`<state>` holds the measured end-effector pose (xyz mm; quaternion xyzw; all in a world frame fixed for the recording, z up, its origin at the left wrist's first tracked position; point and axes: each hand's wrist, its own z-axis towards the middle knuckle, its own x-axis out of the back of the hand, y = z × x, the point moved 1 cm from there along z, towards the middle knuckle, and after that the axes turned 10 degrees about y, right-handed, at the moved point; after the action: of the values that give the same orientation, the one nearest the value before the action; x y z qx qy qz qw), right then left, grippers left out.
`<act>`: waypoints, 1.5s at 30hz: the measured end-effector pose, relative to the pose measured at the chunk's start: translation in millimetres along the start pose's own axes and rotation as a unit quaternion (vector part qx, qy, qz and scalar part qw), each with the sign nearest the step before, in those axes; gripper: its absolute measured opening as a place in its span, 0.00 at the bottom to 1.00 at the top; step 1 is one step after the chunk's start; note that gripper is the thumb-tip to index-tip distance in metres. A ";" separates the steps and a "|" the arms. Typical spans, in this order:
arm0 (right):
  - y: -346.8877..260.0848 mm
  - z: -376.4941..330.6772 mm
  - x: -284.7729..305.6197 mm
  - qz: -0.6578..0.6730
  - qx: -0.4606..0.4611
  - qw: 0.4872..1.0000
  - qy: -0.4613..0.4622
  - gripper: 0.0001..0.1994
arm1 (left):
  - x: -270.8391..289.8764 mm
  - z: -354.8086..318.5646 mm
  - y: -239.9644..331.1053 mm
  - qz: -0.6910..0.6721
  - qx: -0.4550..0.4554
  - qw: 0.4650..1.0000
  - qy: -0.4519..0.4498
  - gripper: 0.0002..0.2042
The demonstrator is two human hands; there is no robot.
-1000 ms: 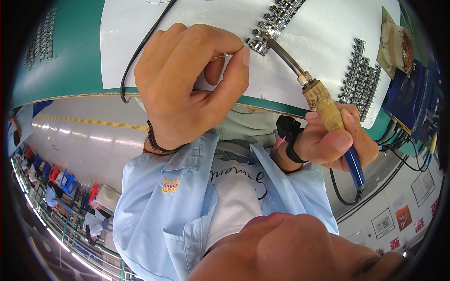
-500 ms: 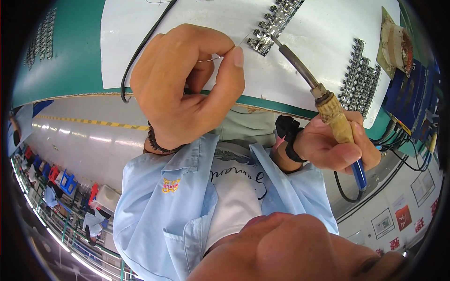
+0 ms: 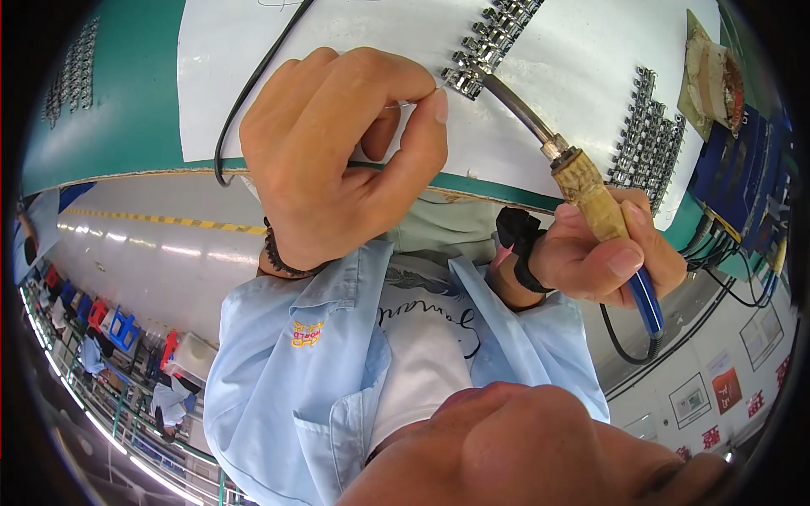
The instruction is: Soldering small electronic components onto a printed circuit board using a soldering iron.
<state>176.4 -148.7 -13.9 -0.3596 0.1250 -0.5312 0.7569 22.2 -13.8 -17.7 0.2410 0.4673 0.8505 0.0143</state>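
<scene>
My left hand [image 3: 337, 152] pinches a thin length of solder wire [image 3: 403, 104] between thumb and forefinger. Its fingertips are just left of the near end of a row of small shiny metal parts [image 3: 498, 40]. In my right hand [image 3: 603, 253] is a soldering iron [image 3: 595, 198] with a yellowed sleeve and a blue handle end. The iron slants up and left, and its tip is at the parts near that end of the row. Whether the tip touches them cannot be made out exactly. White paper [image 3: 557, 126] lies beneath the row.
More metal parts [image 3: 648, 139] stand in rows at the paper's right, others [image 3: 78, 72] on the green tabletop [image 3: 135, 101] at far left. A black cable [image 3: 253, 88] crosses the paper. A worn block [image 3: 715, 80] and a blue box [image 3: 738, 181] with cables are at right.
The soldering iron's tip has moved slightly left and down along the row's end. My left hand has shifted a little right, bringing the solder wire closer to the parts.
</scene>
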 end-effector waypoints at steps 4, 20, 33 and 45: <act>0.8 1.2 1.8 0.000 -0.005 1.000 -0.017 0.16 | -0.3 0.8 -0.1 0.003 -0.001 1.000 -0.003 0.05; 5.9 2.4 0.6 0.029 -0.010 0.999 -0.015 0.14 | -0.4 4.9 0.7 0.034 -0.023 0.999 -0.019 0.05; 6.0 1.3 1.3 0.032 -0.017 0.999 -0.009 0.15 | 2.5 1.3 3.9 0.012 -0.004 1.000 0.025 0.04; 4.6 -5.4 9.8 0.099 -0.058 0.993 0.015 0.20 | 1.8 -1.3 -1.3 -0.064 0.021 0.997 0.044 0.04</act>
<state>180.6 -158.8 -18.9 -0.3808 0.2017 -0.4506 0.7818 19.8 -13.7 -18.6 0.1733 0.4999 0.8474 0.0436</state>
